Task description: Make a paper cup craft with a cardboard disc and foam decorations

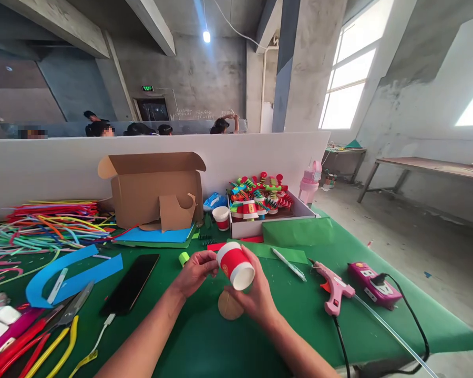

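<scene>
A red and white paper cup (236, 265) is held tilted above the table, its white round end facing me. My right hand (258, 294) is wrapped round its right side, thumb below. At the cup's left edge is my left hand (197, 270), fingers curled and pinched together; what they hold, if anything, is hidden. Beneath the cup lies a brown cardboard disc (230, 307), partly covered by my right thumb. A light green roll-shaped piece (184, 258) rests just left of my left hand. A red paper strip (216, 247) lies behind the cup.
A pink glue gun (335, 289), a power strip (374, 283) and a pen (288, 264) lie right. Left are a phone (132, 283), scissors (73, 310), blue paper (43, 278) and pipe cleaners (59, 226). Behind stand a cardboard box (142, 184), another cup (221, 218) and a filled tray (246, 229).
</scene>
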A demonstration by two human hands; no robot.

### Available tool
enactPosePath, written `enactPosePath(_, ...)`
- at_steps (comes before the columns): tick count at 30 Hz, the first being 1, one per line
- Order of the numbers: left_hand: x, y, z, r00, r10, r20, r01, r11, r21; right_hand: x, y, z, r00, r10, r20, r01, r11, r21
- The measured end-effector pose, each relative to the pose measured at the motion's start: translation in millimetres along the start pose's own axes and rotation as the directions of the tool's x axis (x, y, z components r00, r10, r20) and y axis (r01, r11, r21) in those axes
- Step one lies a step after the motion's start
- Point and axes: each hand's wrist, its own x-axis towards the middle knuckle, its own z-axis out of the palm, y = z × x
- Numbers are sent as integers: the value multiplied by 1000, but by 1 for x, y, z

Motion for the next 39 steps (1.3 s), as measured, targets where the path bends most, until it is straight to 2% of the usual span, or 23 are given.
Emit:
enactPosePath(3, 1, -5, -6, 999, 25, -24, -23, 997, 79, 28, 7, 2, 999, -39, -16, 39, 999, 7)
enactPosePath(6, -1, -10, -10, 974, 186, -126, -141, 943, 303, 41, 19, 2, 1000, -3, -4, 2, 999, -39)
enactPosePath(8, -4, -12, -10, 958, 282, -60, -226, 865, 448, 41, 25, 2, 1000, 14, 21, -11, 992, -127)
enactPosePath(11, -8, -17, -2, 945, 307, 109, -317, 787, 529, 35, 28, 5, 986, -6, 166, 41, 976, -212)
enactPosePath(13, -9, -19, 5, 935, 326, 136, -345, 758, 554, 30, 28, 7, 965, -26, 263, 81, 977, -200)
enactPosePath(15, -9, -19, 10, 926, 361, 112, -354, 728, 587, 27, 26, 8, 955, -38, 296, 89, 983, -161)
enactPosePath(18, -10, -12, 10, 913, 406, 30, -325, 682, 655, 26, 25, 5, 960, -30, 277, 53, 996, -75)
enactPosePath(20, -10, -6, 2, 903, 427, -48, -259, 629, 733, 26, 27, 2, 972, 2, 233, 10, 999, -50)
enactPosePath(22, -11, -3, -8, 901, 424, -96, -162, 531, 831, 26, 29, -2, 983, 73, 167, -53, 992, -117)
enactPosePath(25, -11, -2, -23, 923, 379, -71, -58, 318, 946, 22, 31, -5, 971, 213, 104, -183, 952, -244)
enactPosePath(26, -11, -2, -27, 929, 366, -58, -42, 259, 965, 20, 29, -6, 962, 251, 103, -220, 944, -245)
enactPosePath(28, -11, 1, -33, 928, 367, -69, -11, 211, 977, 15, 22, -10, 951, 291, 107, -267, 945, -191)
enactPosePath(30, -12, 9, -37, 913, 388, -125, 38, 224, 974, 9, 10, -21, 952, 293, 84, -277, 947, -161)
enactPosePath(32, -16, 21, -43, 901, 377, -216, 105, 294, 950, -2, -2, -43, 957, 290, 17, -281, 938, -205)
enactPosePath(33, -19, 27, -47, 913, 330, -240, 116, 353, 928, -9, -6, -58, 957, 290, -25, -287, 925, -248)
enactPosePath(35, -27, 36, -53, 965, 164, -204, 109, 453, 885, -25, -10, -94, 940, 311, -141, -341, 877, -338)
enactPosePath(37, -35, 39, -58, 990, 33, -135, 105, 458, 883, -43, -6, -131, 883, 386, -268, -467, 777, -422)
enactPosePath(39, -42, 37, -61, 993, 8, -115, 103, 402, 910, -55, 1, -161, 782, 497, -375, -622, 603, -499)
